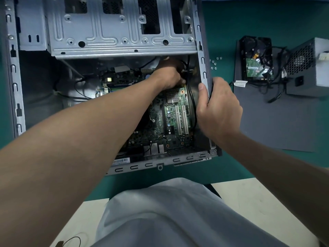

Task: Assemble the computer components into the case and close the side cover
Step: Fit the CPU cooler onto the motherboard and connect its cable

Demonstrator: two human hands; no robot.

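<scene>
Green desk [249,20]: grey case [200,41] lies open side up, long axis away; left grip [169,73] holds cable [192,98], right grip [219,106] clasps the rim.

No text can be read clearly. The barcode sticker [121,160] on the case [147,165] and the print on the motherboard [170,111] are too small.

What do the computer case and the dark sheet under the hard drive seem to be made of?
The case looks like bare sheet metal, probably steel: dull silver-grey, with stamped ribs, punched slots and folded edges. The dark sheet under the hard drive looks like a matte grey mat, perhaps rubber or foam: flat, no shine. I cannot tell which.
</scene>
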